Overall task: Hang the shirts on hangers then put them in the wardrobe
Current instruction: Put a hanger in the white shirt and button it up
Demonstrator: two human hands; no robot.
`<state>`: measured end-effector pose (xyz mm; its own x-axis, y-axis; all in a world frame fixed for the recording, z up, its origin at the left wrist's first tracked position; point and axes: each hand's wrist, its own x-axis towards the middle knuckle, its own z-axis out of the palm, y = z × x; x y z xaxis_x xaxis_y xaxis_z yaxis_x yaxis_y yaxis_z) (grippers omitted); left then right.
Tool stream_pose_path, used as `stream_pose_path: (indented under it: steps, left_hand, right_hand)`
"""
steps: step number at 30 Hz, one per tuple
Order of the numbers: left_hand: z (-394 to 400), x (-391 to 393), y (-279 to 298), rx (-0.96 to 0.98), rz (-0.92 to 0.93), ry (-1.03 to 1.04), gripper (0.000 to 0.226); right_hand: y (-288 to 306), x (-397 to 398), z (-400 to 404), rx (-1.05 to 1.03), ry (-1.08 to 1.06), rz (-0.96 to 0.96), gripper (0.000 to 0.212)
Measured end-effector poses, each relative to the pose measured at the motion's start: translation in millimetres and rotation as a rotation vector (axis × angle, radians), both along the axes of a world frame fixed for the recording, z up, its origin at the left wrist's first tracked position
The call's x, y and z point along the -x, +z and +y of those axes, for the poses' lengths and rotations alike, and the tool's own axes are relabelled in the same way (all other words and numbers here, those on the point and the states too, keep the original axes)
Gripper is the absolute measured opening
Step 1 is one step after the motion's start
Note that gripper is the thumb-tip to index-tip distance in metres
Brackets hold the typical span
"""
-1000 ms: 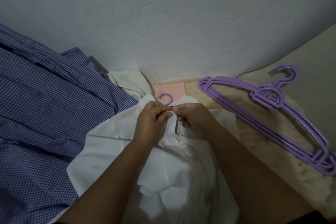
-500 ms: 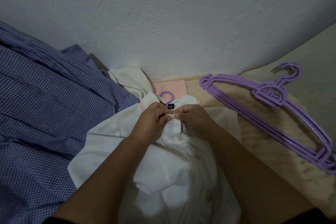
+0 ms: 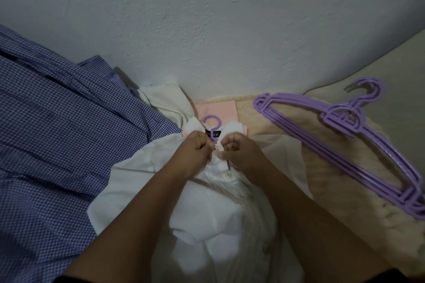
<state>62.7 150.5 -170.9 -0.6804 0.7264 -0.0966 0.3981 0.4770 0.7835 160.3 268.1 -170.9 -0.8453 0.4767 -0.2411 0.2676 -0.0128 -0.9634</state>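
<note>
Left hand (image 3: 195,150) and right hand (image 3: 239,150) both pinched the white shirt (image 3: 207,213) placket at its top button (collar end), shirt already on a purple hanger (image 3: 211,120); spare hangers (image 3: 345,145) right of shirt.

White shirt (image 3: 213,216) on purple hanger (image 3: 211,120)

A shirt (image 3: 207,225) lies in the middle, a hanger hook (image 3: 211,120) sticking out beyond its collar toward the wall (image 3: 207,18). Another shirt (image 3: 57,145) lies left of it, partly under it. A stack of hangers (image 3: 345,142) rests to the right.
</note>
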Motion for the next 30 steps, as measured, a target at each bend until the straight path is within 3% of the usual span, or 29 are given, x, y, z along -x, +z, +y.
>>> stream_pose_path:
  steps: [4, 8, 11, 14, 16, 18, 20, 22, 26, 30]
  left_hand:
    - [2, -1, -3, -0.022, 0.052, 0.080, 0.008]
    - [-6, -1, 1, 0.004, 0.266, 0.237, 0.051]
    - [-10, 1, 6, 0.143, 0.412, 0.304, 0.068]
    - [-8, 10, 8, 0.273, 0.472, 0.361, 0.083]
    - [-7, 15, 8, 0.319, 0.438, 0.379, 0.092]
    - [-7, 21, 6, 0.323, 0.396, 0.375, 0.096]
    - [-9, 24, 2, 0.303, 0.388, 0.366, 0.097]
    - [-10, 28, -2, 0.281, 0.362, 0.358, 0.097]
    - [-12, 37, -12, 0.176, 0.243, 0.339, 0.099]
    - [-13, 42, -24, 0.111, 0.192, 0.329, 0.100]
  right_hand:
    - [-3, 0, -2, -0.274, -0.047, -0.010, 0.024]
    - [-4, 3, 8, -0.539, -0.214, 0.082, 0.008]
    - [2, 12, 14, -0.931, -0.265, 0.093, 0.017]
    - [8, 24, 22, -1.142, -0.252, 0.134, 0.029]
    - [9, 26, 31, -1.142, -0.038, -0.043, 0.045]
    - [5, 25, 39, -1.101, 0.176, -0.347, 0.053]
    - [5, 26, 41, -1.113, 0.235, -0.479, 0.053]
    - [8, 34, 42, -1.053, 0.186, -0.429, 0.043]
    - [3, 63, 50, -0.653, 0.088, -0.208, 0.027]
    - [-2, 82, 60, -0.627, 0.257, -0.306, 0.029]
